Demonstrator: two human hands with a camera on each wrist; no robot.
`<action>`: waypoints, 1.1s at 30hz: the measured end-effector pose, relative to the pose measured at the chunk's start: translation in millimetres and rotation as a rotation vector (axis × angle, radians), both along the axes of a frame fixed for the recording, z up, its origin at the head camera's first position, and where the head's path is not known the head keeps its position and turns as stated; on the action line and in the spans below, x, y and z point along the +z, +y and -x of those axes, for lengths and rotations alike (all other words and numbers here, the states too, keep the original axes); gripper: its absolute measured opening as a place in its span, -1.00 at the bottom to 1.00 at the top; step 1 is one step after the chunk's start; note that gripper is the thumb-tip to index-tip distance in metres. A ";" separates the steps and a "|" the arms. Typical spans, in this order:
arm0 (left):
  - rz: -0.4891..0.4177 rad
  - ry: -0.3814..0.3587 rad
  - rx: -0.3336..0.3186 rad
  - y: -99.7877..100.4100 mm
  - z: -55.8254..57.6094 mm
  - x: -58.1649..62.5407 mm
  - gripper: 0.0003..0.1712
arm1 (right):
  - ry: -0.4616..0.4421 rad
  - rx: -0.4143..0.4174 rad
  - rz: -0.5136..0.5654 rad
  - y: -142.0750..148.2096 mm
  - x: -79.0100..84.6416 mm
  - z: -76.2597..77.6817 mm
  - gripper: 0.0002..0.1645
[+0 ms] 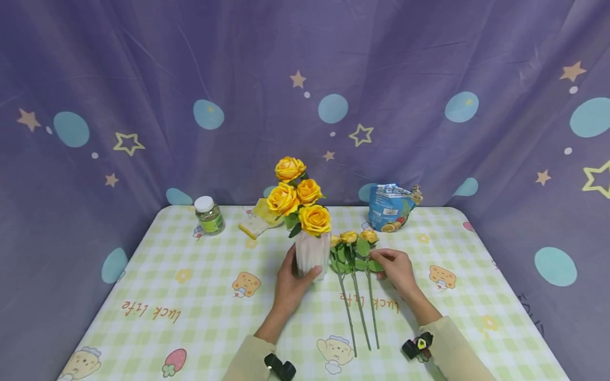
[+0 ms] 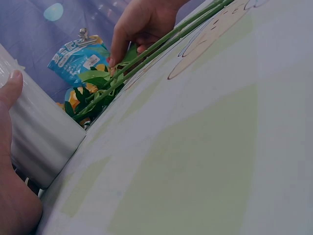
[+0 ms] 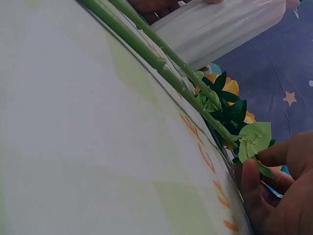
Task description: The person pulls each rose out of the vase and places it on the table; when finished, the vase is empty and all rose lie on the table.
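My left hand (image 1: 292,280) holds a white vase (image 1: 312,256) around its side, thumb across the front. Several yellow artificial roses (image 1: 315,219) stand in the vase. Right of it lie three more yellow roses (image 1: 349,237), side by side, blooms away from me and green stems toward me. At the rightmost of these roses (image 1: 369,236), my right hand (image 1: 395,271) pinches a green leaf (image 3: 255,140) between thumb and fingertips. The left wrist view shows the vase (image 2: 36,120) standing on the table, its base partly behind my palm.
A jar with a white lid (image 1: 209,216) stands at the back left. Near the back middle lies a yellow and white glove-like cloth (image 1: 259,219), partly behind the roses. A blue pouch (image 1: 388,209) with a metal clip stands at the back right. A purple curtain (image 1: 267,63) surrounds the checkered table.
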State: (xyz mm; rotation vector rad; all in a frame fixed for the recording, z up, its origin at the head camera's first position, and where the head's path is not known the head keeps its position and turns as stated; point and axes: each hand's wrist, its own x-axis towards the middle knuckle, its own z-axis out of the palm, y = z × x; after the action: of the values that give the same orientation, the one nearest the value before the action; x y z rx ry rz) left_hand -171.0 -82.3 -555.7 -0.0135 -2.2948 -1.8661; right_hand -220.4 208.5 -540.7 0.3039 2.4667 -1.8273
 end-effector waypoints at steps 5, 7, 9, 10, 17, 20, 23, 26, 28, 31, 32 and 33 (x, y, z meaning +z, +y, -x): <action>-0.002 0.000 -0.002 0.3 -0.2 -0.3 0.10 | 0.024 -0.006 -0.024 -0.7 3.6 -2.6 -0.62; -0.007 -0.001 -0.004 0.6 -0.7 0.4 0.11 | 0.039 -0.007 -0.040 -0.6 4.4 -3.3 -0.63; -0.011 -0.001 -0.004 0.7 -0.9 1.4 0.11 | 0.054 -0.014 -0.058 0.1 5.0 -3.9 -0.65; -0.014 -0.001 -0.004 0.6 -1.0 1.7 0.11 | 0.064 -0.017 -0.063 0.8 5.3 -4.1 -0.66; -0.015 0.002 -0.007 0.4 -0.3 2.5 0.13 | 0.165 -0.084 -0.140 4.9 11.4 -2.9 -0.75; -0.016 -0.001 -0.005 0.1 -0.3 2.7 0.13 | 0.224 -0.109 -0.143 5.6 17.1 -2.9 -0.77; -0.015 -0.007 -0.004 -0.1 -0.4 2.4 0.13 | 0.283 -0.131 -0.120 5.2 23.4 -3.4 -0.77; -0.008 0.001 -0.004 -0.2 -0.7 1.6 0.12 | 0.334 -0.140 -0.066 4.1 30.5 -5.9 -0.76; -0.005 0.004 -0.003 -0.2 -1.0 1.0 0.11 | 0.361 -0.146 -0.030 2.7 35.2 -8.2 -0.76; -0.001 0.009 -0.002 -0.2 -1.0 0.6 0.09 | 0.388 -0.154 0.011 0.4 42.2 -12.4 -0.76; -0.002 0.007 -0.001 -0.2 -1.0 0.5 0.09 | 0.394 -0.157 0.022 -0.2 44.1 -13.7 -0.75; -0.001 0.007 0.000 -0.3 -0.9 0.2 0.09 | 0.400 -0.158 0.033 -0.8 45.9 -15.0 -0.75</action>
State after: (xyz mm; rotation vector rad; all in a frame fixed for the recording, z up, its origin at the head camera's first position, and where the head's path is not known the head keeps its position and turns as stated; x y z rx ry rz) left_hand -170.1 -82.6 -555.5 -0.0200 -2.2896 -1.8646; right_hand -205.4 207.6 -494.8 0.1457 2.7300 -2.1775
